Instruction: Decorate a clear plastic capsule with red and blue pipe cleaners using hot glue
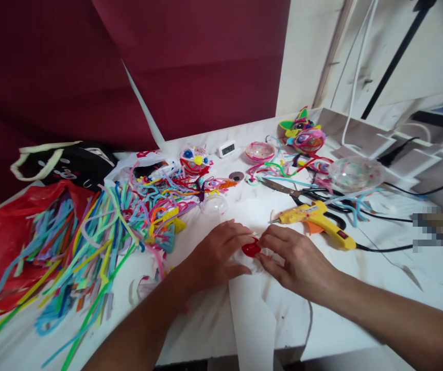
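Note:
In the head view, my left hand (221, 250) curves around the left side of a clear plastic piece, perhaps a half-ball, close to the table's front. A red coiled pipe cleaner (251, 248) sits on top of it. My right hand (289, 255) closes from the other side, its thumb and fingers pressed at the red coil's edge. Fingers hide much of the plastic piece. Beneath both hands, a strip of white paper (250, 314) runs over the table's front edge. Just beyond my right hand lies a yellow hot glue gun (322, 221), its nozzle pointing left.
Loose pipe cleaners (101, 247) and a red plastic bag (9, 242) cover the left side. Black scissors (294, 193) lie behind the glue gun. Clear bowls (355, 172), decorated balls (195, 159) and a small digital timer (226, 149) stand farther back. Black cables (387, 249) run right.

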